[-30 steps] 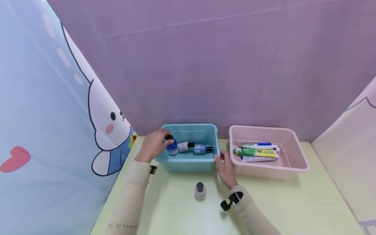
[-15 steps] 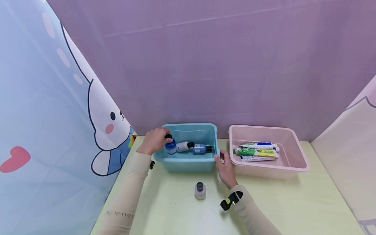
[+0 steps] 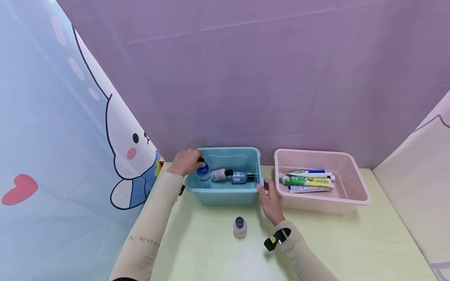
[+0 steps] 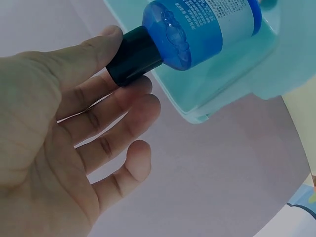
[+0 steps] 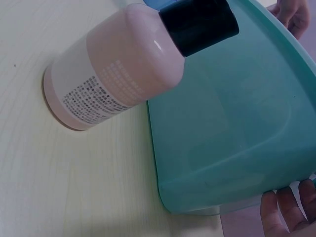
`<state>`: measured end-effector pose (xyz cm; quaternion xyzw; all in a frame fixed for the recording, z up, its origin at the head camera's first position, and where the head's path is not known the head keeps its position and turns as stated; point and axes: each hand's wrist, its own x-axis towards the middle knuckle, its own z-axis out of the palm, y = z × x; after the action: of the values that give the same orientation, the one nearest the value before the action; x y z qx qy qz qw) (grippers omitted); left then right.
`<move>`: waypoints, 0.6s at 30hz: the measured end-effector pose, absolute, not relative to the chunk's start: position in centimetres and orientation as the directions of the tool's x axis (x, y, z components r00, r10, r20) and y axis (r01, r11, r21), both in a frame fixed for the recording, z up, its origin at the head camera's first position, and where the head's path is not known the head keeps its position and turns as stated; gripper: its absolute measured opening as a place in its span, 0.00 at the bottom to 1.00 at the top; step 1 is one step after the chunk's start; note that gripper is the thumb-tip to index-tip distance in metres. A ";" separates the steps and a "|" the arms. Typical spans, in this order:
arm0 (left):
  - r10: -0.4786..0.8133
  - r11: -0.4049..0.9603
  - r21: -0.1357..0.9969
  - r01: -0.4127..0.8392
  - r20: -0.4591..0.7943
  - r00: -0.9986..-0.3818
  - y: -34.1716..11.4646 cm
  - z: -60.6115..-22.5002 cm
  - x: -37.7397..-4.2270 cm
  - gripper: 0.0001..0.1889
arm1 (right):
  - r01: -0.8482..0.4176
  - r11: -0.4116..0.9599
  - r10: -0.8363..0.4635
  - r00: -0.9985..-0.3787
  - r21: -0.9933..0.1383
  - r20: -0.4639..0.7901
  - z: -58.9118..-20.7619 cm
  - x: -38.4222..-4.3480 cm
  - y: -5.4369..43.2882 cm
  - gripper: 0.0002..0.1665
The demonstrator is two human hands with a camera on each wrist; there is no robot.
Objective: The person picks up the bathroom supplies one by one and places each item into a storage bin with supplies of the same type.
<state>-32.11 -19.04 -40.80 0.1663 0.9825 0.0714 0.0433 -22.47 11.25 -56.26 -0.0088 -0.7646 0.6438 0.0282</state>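
My left hand (image 3: pixel 186 161) pinches the black cap of a blue bottle (image 3: pixel 203 172) between thumb and fingers, over the left end of a teal bin (image 3: pixel 225 198). The left wrist view shows that bottle (image 4: pixel 197 29) with its cap in the grip. Inside the bin lie a pale pink bottle (image 3: pixel 218 175) and a light blue bottle (image 3: pixel 239 178), both on their sides. My right hand (image 3: pixel 270 201) holds the bin's right front corner, thumb at the front and fingers round the side. Another pink bottle (image 3: pixel 240 229) with a black cap stands upright on the table before the bin.
A pink bin (image 3: pixel 323 201) with several toothpaste tubes (image 3: pixel 307 182) stands to the right, close to my right hand. Behind both bins rises a purple cloth (image 3: pixel 246 78). The pale wooden table (image 3: pixel 211 253) extends toward me.
My left hand has shifted a little left and away from me, with the blue bottle carried along inside the bin's left end. The right hand stays at the bin's corner.
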 end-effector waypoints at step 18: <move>0.315 0.949 0.028 0.314 -0.142 -0.938 -18.0 -41.5 -35.1 0.09 | -0.014 0.170 0.044 -0.999 -0.985 0.022 -56.2 -22.6 11.4 0.27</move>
<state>-35.14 -17.96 -41.53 0.1599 0.9845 0.0026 0.0725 -22.57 11.39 -56.25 -0.0098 -0.7644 0.6443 0.0228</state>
